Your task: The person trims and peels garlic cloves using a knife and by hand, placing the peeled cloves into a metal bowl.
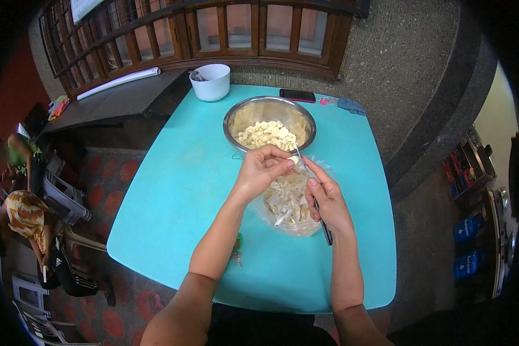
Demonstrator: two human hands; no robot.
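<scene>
My left hand (pixel 265 170) pinches a pale garlic clove (pixel 294 160) between thumb and fingertips. In my right hand (pixel 328 199) is a knife (pixel 312 180) with a dark handle, its narrow blade pointing up beside the clove. Just beyond both hands stands a steel bowl (pixel 229 130) partly filled with peeled garlic cloves (pixel 266 135). Below my hands a clear plastic bag (pixel 265 214) lines a container and holds whitish, papery garlic pieces (pixel 285 199); my right hand covers part of it.
On the turquoise table (pixel 167 202) are a white bucket (pixel 211 83), a phone (pixel 297 96), a blue cloth (pixel 350 106) and a small green item (pixel 238 241). Two people sit at the left, one in a patterned shirt (pixel 27 214). A wall with wooden window bars borders the far side.
</scene>
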